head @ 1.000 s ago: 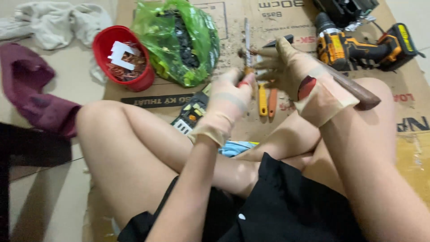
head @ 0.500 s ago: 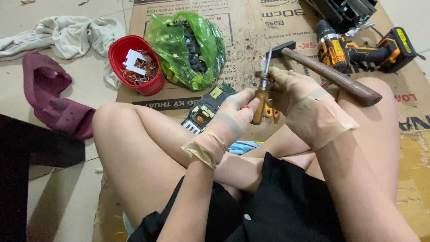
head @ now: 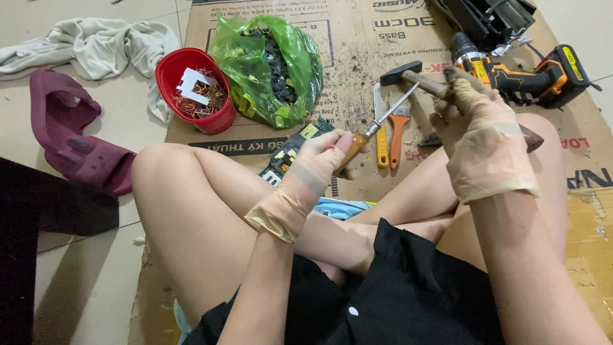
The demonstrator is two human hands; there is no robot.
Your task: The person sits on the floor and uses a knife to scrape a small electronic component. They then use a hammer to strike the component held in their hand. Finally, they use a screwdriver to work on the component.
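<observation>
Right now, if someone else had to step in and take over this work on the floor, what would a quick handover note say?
Left hand: gloved, shut on a wooden-handled screwdriver, shaft pointing up and away.
Right hand: gloved, shut on a hammer by its wooden handle, head raised.
Circuit board: on the cardboard sheet, by the left knee.
Nearby: red bowl of copper wire, green bag of dark parts, cordless drill.
Done or left: cannot tell.

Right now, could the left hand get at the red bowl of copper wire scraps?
Probably not at once: the left hand is shut on a screwdriver. The red bowl sits open on the floor past the left knee, nothing over it.
</observation>
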